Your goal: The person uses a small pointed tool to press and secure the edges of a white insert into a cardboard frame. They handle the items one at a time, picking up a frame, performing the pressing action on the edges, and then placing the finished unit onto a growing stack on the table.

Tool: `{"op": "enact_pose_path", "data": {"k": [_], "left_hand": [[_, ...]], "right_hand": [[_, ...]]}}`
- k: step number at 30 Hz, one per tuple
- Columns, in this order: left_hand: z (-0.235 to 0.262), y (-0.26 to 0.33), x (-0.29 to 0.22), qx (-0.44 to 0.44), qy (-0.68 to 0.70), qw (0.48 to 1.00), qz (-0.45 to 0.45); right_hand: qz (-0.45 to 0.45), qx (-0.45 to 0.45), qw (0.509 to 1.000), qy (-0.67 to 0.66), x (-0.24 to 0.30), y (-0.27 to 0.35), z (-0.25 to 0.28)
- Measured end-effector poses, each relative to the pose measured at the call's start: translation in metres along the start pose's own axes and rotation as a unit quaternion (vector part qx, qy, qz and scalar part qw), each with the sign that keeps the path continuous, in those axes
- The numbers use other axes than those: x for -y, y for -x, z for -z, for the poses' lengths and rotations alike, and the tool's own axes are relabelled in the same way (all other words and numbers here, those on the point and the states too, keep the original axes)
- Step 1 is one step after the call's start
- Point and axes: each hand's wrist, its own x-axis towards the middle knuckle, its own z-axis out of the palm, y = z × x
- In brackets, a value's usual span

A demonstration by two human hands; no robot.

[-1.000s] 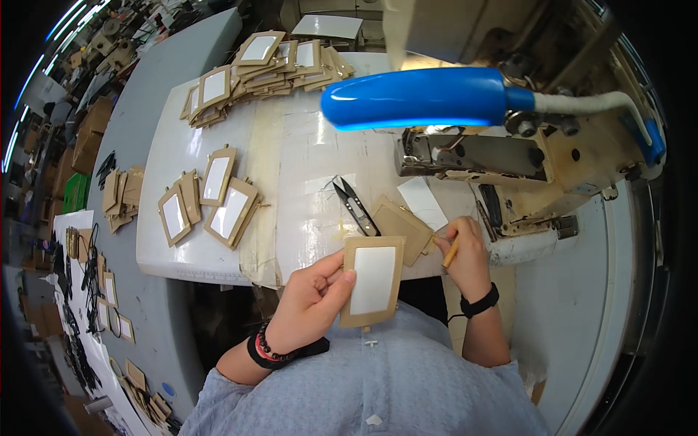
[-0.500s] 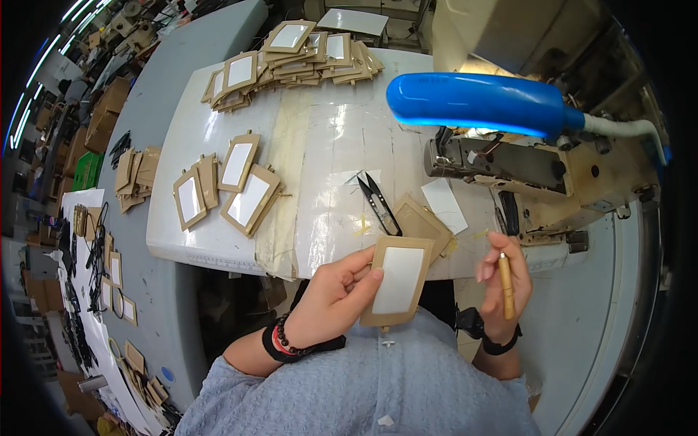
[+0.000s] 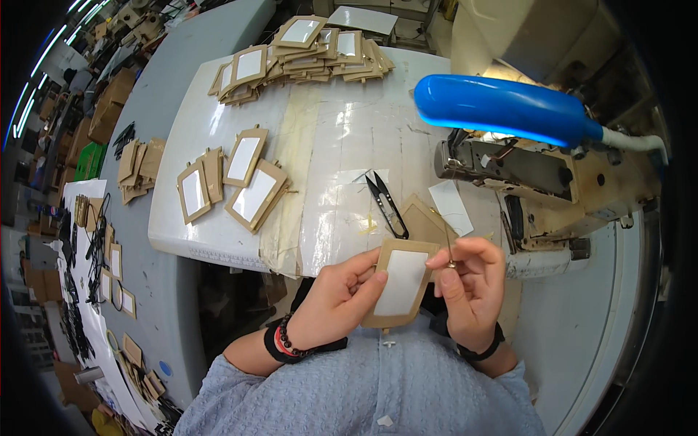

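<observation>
My left hand (image 3: pixel 342 301) grips a beige card holder (image 3: pixel 401 280) with a white window, thumb on its front and fingers behind. It is held upright before my chest. At its right edge my right hand (image 3: pixel 472 291) has its thumb and fingers closed around a thin awl-like tool (image 3: pixel 451 251), whose slim metal shaft points up; its handle is hidden. The right fingertips are at the holder's upper right edge; whether they touch it I cannot tell. Just beyond lie black thread snips (image 3: pixel 387 205), a beige piece (image 3: pixel 422 221) and a white card (image 3: pixel 451 207).
A sewing machine (image 3: pixel 509 171) with a blue lamp (image 3: pixel 502 109) stands at the right. Several card holders (image 3: pixel 247 182) lie on the white table's left side, and a large pile (image 3: pixel 313 54) is at the back. More pieces (image 3: pixel 138 167) rest on the grey table.
My right hand has moved left to the holder's edge and turned the tool, so its wooden handle no longer shows and the shaft does. The left hand still holds the card holder.
</observation>
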Motion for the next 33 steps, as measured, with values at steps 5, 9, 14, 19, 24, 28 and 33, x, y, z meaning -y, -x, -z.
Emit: {"op": "enact_pose_path", "data": {"k": [5, 9, 14, 19, 24, 28, 33], "left_hand": [[0.000, -0.001, 0.004, -0.008, -0.009, 1.000, -0.005], [0.000, -0.001, 0.006, 0.009, -0.014, 1.000, 0.008], [0.009, -0.011, -0.011, 0.070, -0.027, 0.992, 0.105], [0.036, -0.021, 0.003, 0.056, 0.422, 0.900, 0.095], [0.014, -0.011, 0.023, 0.135, 0.379, 0.915, -0.022], [0.009, -0.009, 0.010, 0.052, 0.240, 0.969, 0.003], [0.010, -0.002, -0.008, 0.006, 0.206, 0.977, 0.047]], "right_hand": [[0.067, 0.004, 0.968, 0.244, -0.006, -0.010, 0.013], [-0.008, 0.062, 0.967, 0.248, 0.009, -0.036, 0.015], [-0.217, 0.237, 0.934, 0.154, 0.021, -0.055, 0.026], [-0.265, 0.024, 0.960, -0.093, 0.006, -0.039, 0.024], [-0.240, -0.089, 0.958, -0.132, -0.005, -0.020, -0.002], [-0.155, -0.051, 0.986, -0.038, -0.011, -0.008, -0.017], [-0.006, -0.031, 0.996, 0.082, -0.003, 0.002, -0.014]]}}
